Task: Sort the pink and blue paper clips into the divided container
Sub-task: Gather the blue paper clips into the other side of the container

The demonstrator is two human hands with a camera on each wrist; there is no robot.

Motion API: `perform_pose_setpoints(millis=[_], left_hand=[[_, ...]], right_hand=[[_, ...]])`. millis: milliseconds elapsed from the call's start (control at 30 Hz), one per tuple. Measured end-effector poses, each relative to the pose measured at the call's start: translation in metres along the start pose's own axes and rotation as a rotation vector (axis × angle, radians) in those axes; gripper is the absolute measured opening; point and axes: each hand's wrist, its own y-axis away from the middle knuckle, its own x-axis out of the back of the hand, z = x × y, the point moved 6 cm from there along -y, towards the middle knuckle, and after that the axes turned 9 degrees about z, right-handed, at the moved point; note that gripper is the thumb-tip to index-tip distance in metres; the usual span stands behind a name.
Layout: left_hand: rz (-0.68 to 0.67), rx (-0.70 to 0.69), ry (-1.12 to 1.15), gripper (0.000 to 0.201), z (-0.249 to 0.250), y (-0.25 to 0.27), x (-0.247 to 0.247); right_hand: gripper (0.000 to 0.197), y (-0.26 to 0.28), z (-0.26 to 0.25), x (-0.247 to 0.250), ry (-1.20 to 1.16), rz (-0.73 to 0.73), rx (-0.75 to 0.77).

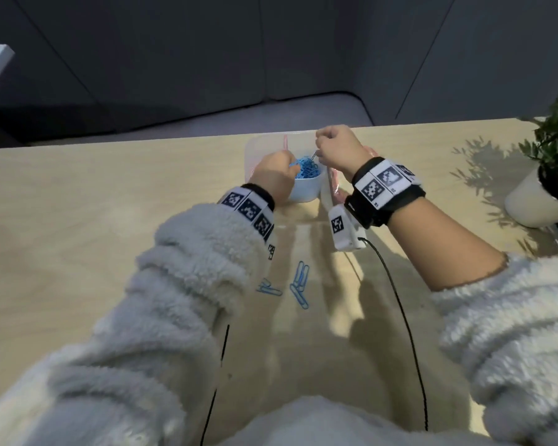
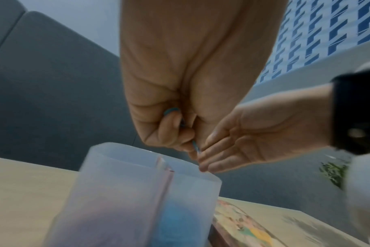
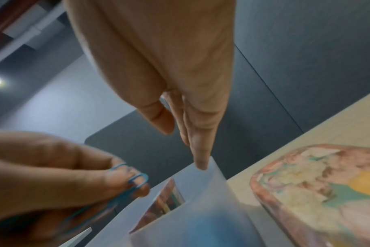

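A translucent divided container [image 1: 303, 193] stands at the table's far edge, with a pile of blue paper clips [image 1: 307, 170] in its near-right compartment. My left hand [image 1: 291, 167] hovers over that compartment and pinches a few blue clips [image 3: 137, 181] between thumb and fingers. My right hand [image 3: 180, 142] is over the container too, fingers straight and pointing down, the index fingertip [image 3: 201, 164] at the container's rim [image 3: 213, 172]; it holds nothing I can see. Several loose blue clips [image 1: 299, 286] lie on the table near me. The pink compartment [image 2: 116, 217] is blurred.
A flat object with a pink flowery pattern [image 3: 317, 192] lies just right of the container. A potted plant [image 1: 535, 201] stands at the table's right edge. Black cables [image 1: 409, 333] run from both wrists toward me. The table's far edge is right behind the container.
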Motion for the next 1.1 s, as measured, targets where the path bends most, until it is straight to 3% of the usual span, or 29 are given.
perform_pose_setpoints(millis=[133, 333, 400, 467, 600, 700, 800, 933, 1100], left_hand=[[0.047, -0.011, -0.082, 0.024, 0.015, -0.027, -0.020], [0.074, 0.046, -0.169, 0.024, 0.017, -0.038, -0.033], [0.043, -0.002, -0.171, 0.025, 0.023, -0.033, -0.032], [0.012, -0.084, -0.133, 0.030, 0.025, -0.022, -0.027], [0.068, -0.279, 0.003, 0.027, 0.016, 0.022, -0.004], [-0.087, -0.295, -0.032, 0.021, -0.019, 0.068, -0.008], [-0.271, -0.215, -0.095, 0.028, -0.058, 0.105, -0.025], [-0.316, -0.172, -0.132, 0.046, -0.083, 0.135, -0.039], [-0.236, -0.153, -0.139, 0.030, -0.092, 0.150, -0.048]], right_hand=[[0.024, 0.033, 0.006, 0.029, -0.131, 0.087, 0.067], [0.019, 0.094, 0.028, 0.033, -0.268, -0.069, -0.020], [0.015, 0.109, 0.036, 0.024, -0.155, -0.153, 0.021], [0.013, 0.123, 0.047, 0.011, 0.101, -0.257, 0.143], [0.043, 0.148, 0.077, -0.013, 0.487, -0.426, 0.255], [0.075, 0.169, 0.089, -0.033, 0.584, -0.562, 0.412], [0.087, 0.182, 0.094, -0.044, 0.698, -0.606, 0.542], [0.073, 0.191, 0.092, -0.050, 0.805, -0.545, 0.622], [0.030, 0.197, 0.086, -0.046, 0.902, -0.359, 0.656]])
